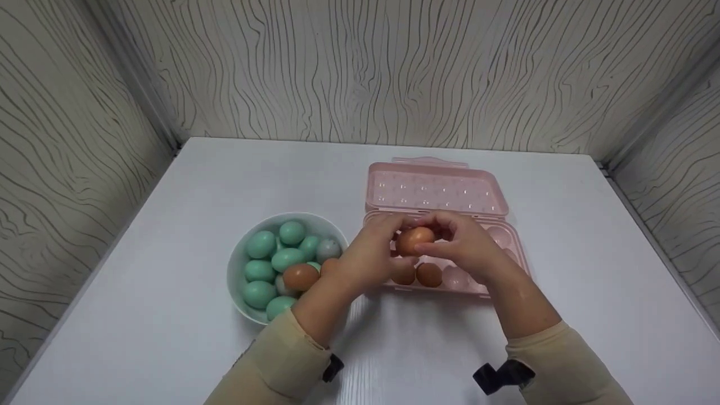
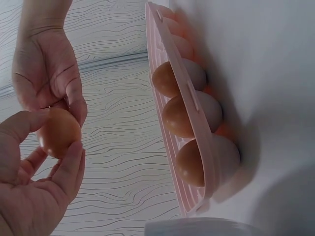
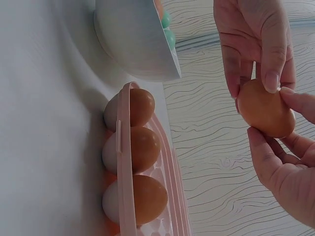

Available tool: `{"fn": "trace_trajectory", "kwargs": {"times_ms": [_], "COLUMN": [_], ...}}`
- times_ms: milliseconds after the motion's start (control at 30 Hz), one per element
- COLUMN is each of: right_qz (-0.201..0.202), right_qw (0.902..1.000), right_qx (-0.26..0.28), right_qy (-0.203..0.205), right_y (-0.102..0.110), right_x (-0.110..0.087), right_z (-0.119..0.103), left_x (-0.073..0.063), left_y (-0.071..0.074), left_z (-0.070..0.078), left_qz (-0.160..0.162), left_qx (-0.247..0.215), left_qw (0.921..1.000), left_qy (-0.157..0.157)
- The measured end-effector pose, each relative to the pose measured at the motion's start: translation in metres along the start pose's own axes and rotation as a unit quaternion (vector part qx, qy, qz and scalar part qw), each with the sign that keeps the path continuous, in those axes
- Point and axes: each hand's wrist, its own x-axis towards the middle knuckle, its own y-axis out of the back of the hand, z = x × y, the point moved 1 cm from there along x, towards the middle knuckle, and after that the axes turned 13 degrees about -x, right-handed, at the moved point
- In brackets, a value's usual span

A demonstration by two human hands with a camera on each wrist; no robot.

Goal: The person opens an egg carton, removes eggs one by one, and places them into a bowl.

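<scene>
A brown egg (image 1: pixel 415 241) is held up over the pink egg carton (image 1: pixel 517 247) between both hands. My left hand (image 1: pixel 368 253) pinches it from the left with thumb and fingers, and my right hand (image 1: pixel 469 244) pinches it from the right. In the left wrist view the egg (image 2: pixel 59 132) sits among the fingertips of both hands, well above the carton. Three brown eggs stand in the carton's near row, among them a middle egg (image 3: pixel 144 150) seen in the right wrist view. Part of the carton's cups lies hidden under my hands.
Left of the carton stands a white bowl (image 1: pixel 235 301) of several green eggs (image 1: pixel 261 244), with a brown egg (image 1: pixel 301 277) and a greyish egg (image 1: pixel 328 249) among them. The carton's lid (image 1: pixel 436 188) lies open at the back. A wood-patterned wall (image 1: pixel 360 73) rises behind the white table (image 1: pixel 140 281).
</scene>
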Motion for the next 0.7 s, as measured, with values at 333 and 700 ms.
{"fn": "trace_trajectory", "kwargs": {"times_ms": [333, 700], "right_qz": [-0.015, -0.017], "right_qw": [0.9998, 0.9988], "right_qx": [0.010, 0.044], "right_qy": [-0.012, -0.016], "right_y": [-0.001, 0.007], "right_x": [0.000, -0.001], "right_z": [-0.005, 0.001], "left_x": [0.001, -0.004], "left_y": [0.002, 0.030], "left_z": [0.005, 0.008], "left_qz": [0.003, 0.017], "left_qx": [0.018, 0.034], "left_qw": [0.9996, 0.9978], "left_qy": [0.023, 0.055]}}
